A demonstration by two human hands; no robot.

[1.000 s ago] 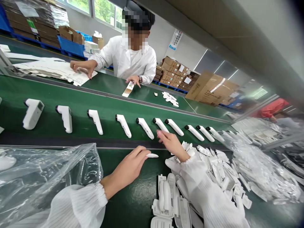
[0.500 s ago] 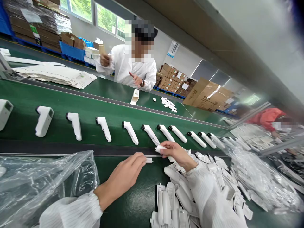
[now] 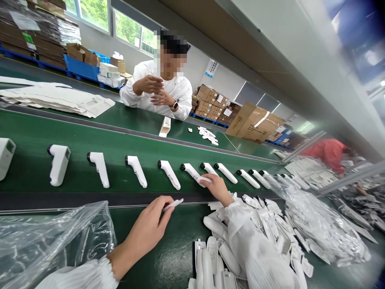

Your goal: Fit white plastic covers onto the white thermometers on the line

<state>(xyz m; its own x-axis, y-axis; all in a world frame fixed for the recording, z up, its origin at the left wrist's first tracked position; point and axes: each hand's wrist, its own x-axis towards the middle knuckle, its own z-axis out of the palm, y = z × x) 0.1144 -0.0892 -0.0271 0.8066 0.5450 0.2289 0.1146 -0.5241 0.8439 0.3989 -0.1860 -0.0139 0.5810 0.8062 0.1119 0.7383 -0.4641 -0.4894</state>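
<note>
My left hand (image 3: 148,224) rests on the green bench by the belt's near edge and pinches a small flat white cover piece (image 3: 173,204). My right hand (image 3: 215,186) reaches onto the green conveyor belt (image 3: 36,196), its fingers closed round the handle of a white gun-shaped thermometer (image 3: 192,172). That one lies in a row of several like it, such as the thermometer (image 3: 136,171) further left. Under my right sleeve lies a heap of white plastic shells (image 3: 216,257).
A crumpled clear plastic bag (image 3: 51,241) lies at the near left. More clear bags (image 3: 319,224) pile up at the right. Across the belt a person in a white coat (image 3: 162,90) holds both hands up, beside flat cartons (image 3: 57,100) and a small box (image 3: 165,126).
My right hand picked a white part from the heap, then moved up onto the belt to a thermometer's handle. My left hand stayed low with its cover piece. The person opposite raised both hands.
</note>
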